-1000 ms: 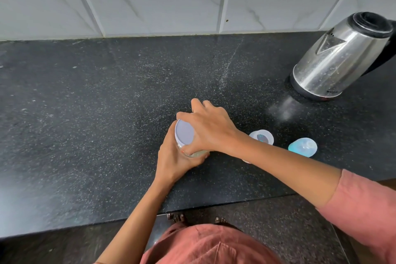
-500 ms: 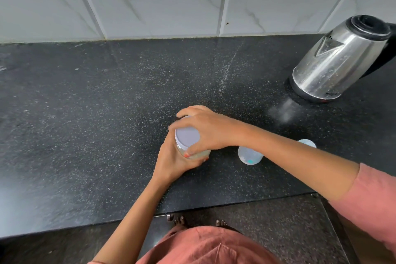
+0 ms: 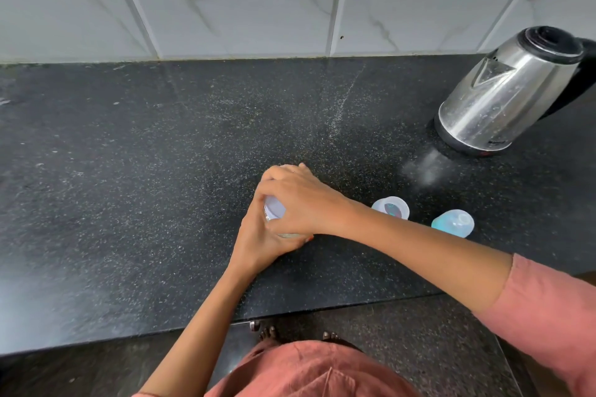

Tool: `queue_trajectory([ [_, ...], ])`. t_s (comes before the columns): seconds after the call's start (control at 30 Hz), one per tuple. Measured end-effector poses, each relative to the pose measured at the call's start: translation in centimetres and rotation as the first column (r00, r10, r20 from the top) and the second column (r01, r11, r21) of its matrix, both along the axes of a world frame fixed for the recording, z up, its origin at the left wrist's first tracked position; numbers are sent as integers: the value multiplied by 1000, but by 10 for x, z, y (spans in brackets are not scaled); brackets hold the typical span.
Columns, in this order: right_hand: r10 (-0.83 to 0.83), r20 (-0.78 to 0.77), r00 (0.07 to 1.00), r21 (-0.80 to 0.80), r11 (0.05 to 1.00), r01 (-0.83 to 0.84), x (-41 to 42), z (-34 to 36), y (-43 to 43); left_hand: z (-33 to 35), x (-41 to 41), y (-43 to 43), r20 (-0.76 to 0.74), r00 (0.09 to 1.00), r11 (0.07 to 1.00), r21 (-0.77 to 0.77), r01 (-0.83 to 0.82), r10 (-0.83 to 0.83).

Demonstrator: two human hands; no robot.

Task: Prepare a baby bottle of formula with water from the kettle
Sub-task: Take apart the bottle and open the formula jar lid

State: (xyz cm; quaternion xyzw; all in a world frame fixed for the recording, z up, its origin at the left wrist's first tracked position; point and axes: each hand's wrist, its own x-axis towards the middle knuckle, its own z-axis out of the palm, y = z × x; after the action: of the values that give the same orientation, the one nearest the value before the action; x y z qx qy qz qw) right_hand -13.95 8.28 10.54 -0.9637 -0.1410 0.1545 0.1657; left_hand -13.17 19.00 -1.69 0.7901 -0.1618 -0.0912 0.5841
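At a black speckled stone desk [image 3: 129, 171], a person's left hand [image 3: 258, 243] curls its fingers round a small clear jar with a pale lilac lid [image 3: 274, 208] while the right hand [image 3: 298, 203] clamps its fingers on the lid's rim; the twist likely goes best with the jar pressed down and upright. The jar's contents are hidden, the uncapped clear plastic baby bottle [image 3: 391, 207] just right of the hands shows none discernible, and the lidded stainless-steel electric kettle [image 3: 503, 97] stands well apart, far right.
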Motion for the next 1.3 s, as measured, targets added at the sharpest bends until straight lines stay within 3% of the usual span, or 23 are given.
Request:
queue_trajectory([
  [0.2, -163, 92, 982, -237, 954, 181, -3, -2, -2, -1, 1, 0, -9, 1000, 999, -40, -7, 7],
  [0.4, -4, -50, 999, -63, 998, 1, 1, 2, 0, -1, 1, 0, -22, 1000, 1000, -13, 6, -6],
  [0.5, -40, -59, 997, 8, 999, 40, 1, 0, 4, 1, 0, -1, -2, 1000, 1000, -20, 10, -10],
  [0.73, -171, 126, 977, -272, 942, 199, -1, -3, 1, 1, 0, -1, -11, 1000, 997, -71, 3, -3],
  [1.1, 190, -159, 969, -95, 974, -206, 21, 28, -20, 2, 3, 1, -15, 1000, 1000, 2, 13, -13],
  [1.17, 186, -171, 968, -55, 979, -198, 38, 37, -29, 3, 3, 2, -11, 1000, 1000, 3, 1, -1],
  [1.3, 5, -129, 992, -14, 1000, -7, 84, 32, -51, 4, 1, 2, 58, 998, 1000, -2, 26, -26],
])
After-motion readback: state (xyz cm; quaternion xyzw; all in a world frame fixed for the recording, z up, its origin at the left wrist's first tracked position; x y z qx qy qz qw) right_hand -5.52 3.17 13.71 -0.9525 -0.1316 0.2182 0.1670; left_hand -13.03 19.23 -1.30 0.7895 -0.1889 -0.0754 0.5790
